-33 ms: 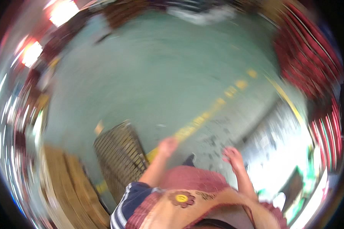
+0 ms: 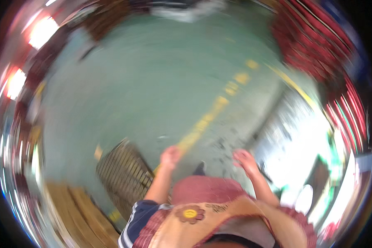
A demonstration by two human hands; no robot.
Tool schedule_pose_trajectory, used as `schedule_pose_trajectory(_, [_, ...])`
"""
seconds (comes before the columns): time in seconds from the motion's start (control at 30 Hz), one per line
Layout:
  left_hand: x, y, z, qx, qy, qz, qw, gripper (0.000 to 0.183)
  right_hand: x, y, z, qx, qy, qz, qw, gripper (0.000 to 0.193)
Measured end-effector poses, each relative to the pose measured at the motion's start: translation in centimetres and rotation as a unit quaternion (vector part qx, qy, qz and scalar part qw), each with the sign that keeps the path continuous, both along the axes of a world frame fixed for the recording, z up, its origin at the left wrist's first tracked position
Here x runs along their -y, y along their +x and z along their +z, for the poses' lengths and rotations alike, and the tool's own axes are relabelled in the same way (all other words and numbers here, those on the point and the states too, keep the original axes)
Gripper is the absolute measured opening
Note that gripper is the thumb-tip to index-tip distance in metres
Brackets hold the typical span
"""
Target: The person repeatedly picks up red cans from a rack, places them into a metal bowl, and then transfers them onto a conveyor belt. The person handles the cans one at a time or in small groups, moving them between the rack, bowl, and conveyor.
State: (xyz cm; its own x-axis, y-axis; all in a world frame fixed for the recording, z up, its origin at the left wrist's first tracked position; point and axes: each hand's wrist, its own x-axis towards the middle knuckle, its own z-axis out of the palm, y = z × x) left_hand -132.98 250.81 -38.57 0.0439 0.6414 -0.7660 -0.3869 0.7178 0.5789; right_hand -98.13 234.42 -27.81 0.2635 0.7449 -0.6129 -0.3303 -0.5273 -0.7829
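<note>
My left hand (image 2: 170, 157) is held out over the green floor, close to a brown slatted crate or grate (image 2: 126, 169). Its fingers are smeared by motion, and I see nothing in it. My right hand (image 2: 243, 158) hangs in front of me, its fingers loosely bent and a little apart, holding nothing I can see. An orange apron (image 2: 231, 211) with a flower patch covers my front, above a dusky red garment (image 2: 206, 188). Neither hand touches anything.
A dashed yellow line (image 2: 204, 122) crosses the green floor (image 2: 153, 82). Brown boards or cartons (image 2: 76, 206) are at lower left. Red stacked goods (image 2: 312, 37) stand at far right. Glare brightens a pale surface (image 2: 289, 136) on the right.
The whole view has turned a little, so the floor line, red stack and lights sit further left. Both hands have shifted slightly left in the picture and remain raised.
</note>
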Motion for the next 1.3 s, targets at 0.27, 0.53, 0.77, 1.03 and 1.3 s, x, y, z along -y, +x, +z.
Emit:
schedule_pose_trajectory(0.27, [-6.5, 7.7, -4.2, 0.034, -0.031, -0.211, 0.976, 0.015, 14.2, -2.1, -2.8, 0.02, 0.05, -0.243, 0.968, 0.029])
schedule_pose_trajectory(0.53, [0.4, 23.6, -6.0, 0.047, -0.024, -0.428, 0.902, 0.017, 29.0, -4.9, -5.8, 0.072, -0.059, -0.405, 0.91, 0.031])
schedule_pose_trajectory(0.77, [9.3, 30.6, -6.8, -0.001, 0.029, -0.56, 0.828, 0.019, 39.1, 3.0, -4.1, 0.085, -0.012, -0.479, 0.874, 0.033])
schedule_pose_trajectory(1.03, [18.1, 30.2, -9.0, -0.27, -0.007, -0.708, 0.652, 0.01, 50.7, 17.3, -2.8, 0.168, 0.056, -0.54, 0.823, 0.033])
schedule_pose_trajectory(1.3, [23.6, 50.3, -12.9, -0.129, -0.133, -0.634, 0.751, 0.012, 62.9, 26.2, -3.0, 0.145, -0.063, -0.633, 0.758, 0.03])
